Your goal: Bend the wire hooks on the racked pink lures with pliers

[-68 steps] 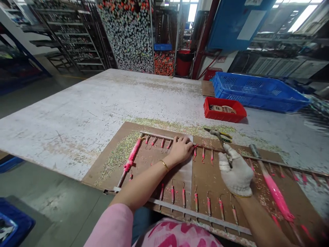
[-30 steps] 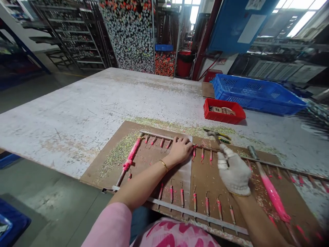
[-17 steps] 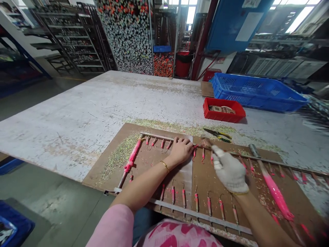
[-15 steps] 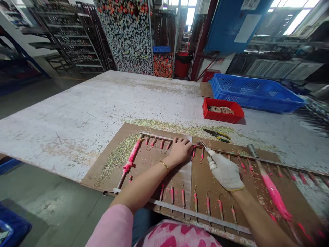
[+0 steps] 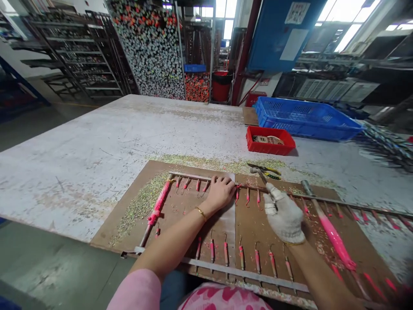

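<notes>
My bare left hand (image 5: 221, 192), a thin gold bracelet on its wrist, has its fingers curled over the far bar of a metal rack (image 5: 185, 175). Small pink-coated hooks (image 5: 248, 196) hang along that bar, and more pink hooks (image 5: 226, 249) line the near bar. In a white glove, my right hand (image 5: 285, 215) is closed round the handle of a small hammer (image 5: 256, 171). The hammer's head is raised, tilted away beyond the far bar. A pink-coated rod (image 5: 164, 196) forms the rack's left side.
Brown cardboard (image 5: 180, 206) with scattered chips lies under the rack. Pliers (image 5: 267, 170) lie just behind it. To the right rests a larger pink-handled hammer (image 5: 335, 237). Farther back are a red bin (image 5: 271, 147) and a blue crate (image 5: 306, 127) on the white table (image 5: 97, 146).
The hammer head has lifted off the far bar, up and away, as my right hand tilted back. My left hand keeps its place on the bar. The whole view has shifted slightly.
</notes>
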`<state>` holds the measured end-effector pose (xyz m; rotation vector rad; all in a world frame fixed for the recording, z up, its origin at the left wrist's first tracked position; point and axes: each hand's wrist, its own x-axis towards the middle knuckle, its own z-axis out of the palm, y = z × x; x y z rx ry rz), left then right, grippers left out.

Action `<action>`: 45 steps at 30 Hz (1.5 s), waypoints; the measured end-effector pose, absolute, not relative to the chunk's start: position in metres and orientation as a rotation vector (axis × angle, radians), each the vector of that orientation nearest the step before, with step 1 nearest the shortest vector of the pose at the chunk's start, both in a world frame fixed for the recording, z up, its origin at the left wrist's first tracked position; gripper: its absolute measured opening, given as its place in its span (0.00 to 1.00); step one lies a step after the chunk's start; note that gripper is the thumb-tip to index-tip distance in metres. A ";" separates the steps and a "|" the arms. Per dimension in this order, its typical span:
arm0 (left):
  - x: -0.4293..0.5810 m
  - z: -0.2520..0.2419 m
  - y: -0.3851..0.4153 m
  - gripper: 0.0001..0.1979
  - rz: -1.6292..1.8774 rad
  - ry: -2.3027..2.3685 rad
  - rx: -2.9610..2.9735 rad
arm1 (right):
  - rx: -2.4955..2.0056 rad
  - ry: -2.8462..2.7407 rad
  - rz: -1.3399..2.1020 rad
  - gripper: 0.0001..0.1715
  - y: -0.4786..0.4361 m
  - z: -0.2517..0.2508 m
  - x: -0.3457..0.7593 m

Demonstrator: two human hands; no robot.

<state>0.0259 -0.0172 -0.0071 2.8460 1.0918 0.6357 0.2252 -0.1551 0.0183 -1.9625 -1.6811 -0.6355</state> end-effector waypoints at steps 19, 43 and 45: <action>0.025 -0.002 -0.016 0.12 0.595 1.118 2.841 | -2.036 -1.716 -0.607 0.25 -0.153 0.018 0.219; 0.026 -0.002 -0.016 0.11 0.588 1.171 2.837 | -2.065 -1.969 -0.508 0.26 -0.150 0.016 0.218; 0.026 -0.002 -0.016 0.11 0.590 1.165 2.837 | -2.062 -1.916 -0.497 0.25 -0.150 0.015 0.219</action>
